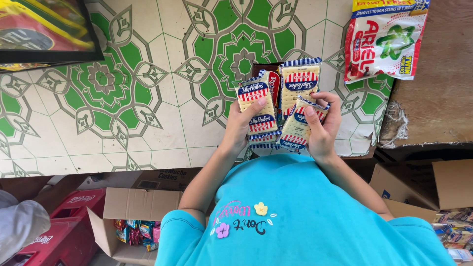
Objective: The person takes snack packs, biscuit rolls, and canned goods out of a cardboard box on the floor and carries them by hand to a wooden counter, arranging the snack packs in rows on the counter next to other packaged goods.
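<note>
hands point(241, 125) point(322, 130) hold cracker packets point(256, 103).

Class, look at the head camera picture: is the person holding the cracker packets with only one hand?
No: both the left hand and the right hand grip the cracker packets above the tiled surface.

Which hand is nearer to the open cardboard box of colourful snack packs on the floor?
Left. The left hand is on the side of the cardboard box, which sits lower left; the right hand is farther, beyond the cracker packs.
</note>
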